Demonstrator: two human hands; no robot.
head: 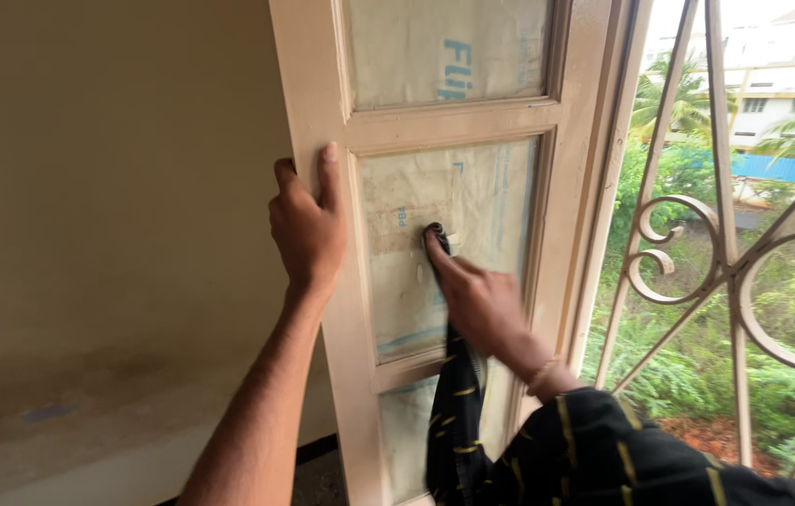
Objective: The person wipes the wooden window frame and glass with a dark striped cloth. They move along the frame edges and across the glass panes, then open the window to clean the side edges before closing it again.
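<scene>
My left hand [305, 225] grips the left edge of an open window shutter [322, 75], a pale wooden frame with glass panes backed by paper. My right hand [477, 300] presses a dark cloth with yellow dashes [458, 403] against the middle pane [472, 187], with one fingertip wrapped in the cloth's end. The rest of the cloth hangs down from that hand. My right sleeve is of a similar dark fabric with yellow stripes.
A cream wall [107, 187] fills the left side, stained lower down. To the right stands an ornate metal window grille [725, 262] with curled scrolls. Beyond it are green plants, palm trees and buildings.
</scene>
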